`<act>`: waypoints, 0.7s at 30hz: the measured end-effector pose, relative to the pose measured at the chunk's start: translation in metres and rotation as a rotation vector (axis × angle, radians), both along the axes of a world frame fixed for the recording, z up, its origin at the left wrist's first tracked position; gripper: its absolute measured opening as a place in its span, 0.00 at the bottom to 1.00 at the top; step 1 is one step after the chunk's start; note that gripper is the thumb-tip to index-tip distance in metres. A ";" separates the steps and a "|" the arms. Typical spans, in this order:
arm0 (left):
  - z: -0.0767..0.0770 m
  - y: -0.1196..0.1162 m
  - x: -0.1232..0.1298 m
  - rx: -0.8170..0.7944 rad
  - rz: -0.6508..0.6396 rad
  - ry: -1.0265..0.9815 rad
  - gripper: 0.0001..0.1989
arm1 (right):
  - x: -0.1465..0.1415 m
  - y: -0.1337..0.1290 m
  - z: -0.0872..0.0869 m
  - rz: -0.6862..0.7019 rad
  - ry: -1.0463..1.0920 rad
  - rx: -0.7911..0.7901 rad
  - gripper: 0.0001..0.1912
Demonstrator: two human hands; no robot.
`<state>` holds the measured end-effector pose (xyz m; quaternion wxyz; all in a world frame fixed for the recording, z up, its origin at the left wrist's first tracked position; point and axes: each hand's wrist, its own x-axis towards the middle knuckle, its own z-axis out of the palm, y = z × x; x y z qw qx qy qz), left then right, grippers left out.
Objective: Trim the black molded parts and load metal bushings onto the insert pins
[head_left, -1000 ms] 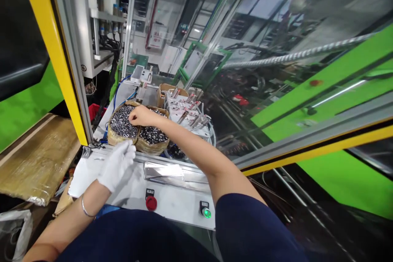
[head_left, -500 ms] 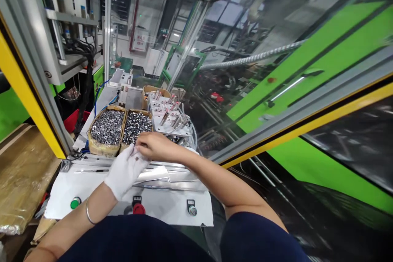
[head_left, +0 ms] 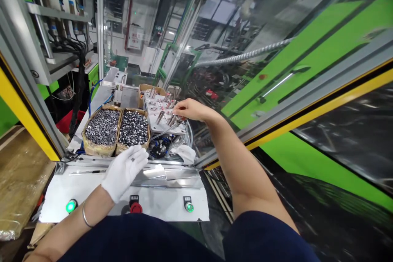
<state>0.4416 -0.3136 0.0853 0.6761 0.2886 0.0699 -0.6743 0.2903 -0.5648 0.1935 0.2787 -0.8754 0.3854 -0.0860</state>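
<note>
My left hand (head_left: 125, 170), in a white glove, is held palm up with its fingers stretched out flat. A small dark metal piece (head_left: 133, 159) rests loose on it. Bare and pinched closed, my right hand (head_left: 192, 109) is at the right side of a white fixture plate (head_left: 155, 127). Its fingertips are at the upright metal pins (head_left: 172, 119) on that plate; what they pinch is too small to make out. Just beyond my left fingers sits a box of small black and silver metal parts (head_left: 133, 128). Beside it stands another box of grey ring-like parts (head_left: 102, 126).
A white control panel (head_left: 159, 204) in front carries a green button (head_left: 71, 205), a red button (head_left: 136, 208) and a silver one (head_left: 189, 207). A white glove (head_left: 186, 153) lies right of the boxes. Yellow-edged frames (head_left: 276, 127) flank both sides. A cardboard box (head_left: 143, 97) stands behind.
My right hand has moved from my left palm, away and to the right, up to the pins on the fixture plate. My left hand stays palm up, now uncovered. The green button lights up.
</note>
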 end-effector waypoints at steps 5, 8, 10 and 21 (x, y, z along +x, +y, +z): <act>0.000 0.003 0.004 0.014 0.029 -0.004 0.11 | 0.002 -0.009 -0.001 -0.088 -0.011 0.020 0.03; 0.002 0.005 0.004 0.017 0.046 -0.020 0.11 | -0.001 -0.013 -0.001 -0.113 -0.050 -0.053 0.05; 0.003 0.006 0.004 0.020 0.050 -0.023 0.11 | -0.003 -0.016 -0.001 -0.122 -0.068 -0.131 0.07; -0.001 0.004 0.005 0.024 0.019 -0.019 0.11 | -0.006 -0.019 -0.024 -0.198 0.049 -0.459 0.08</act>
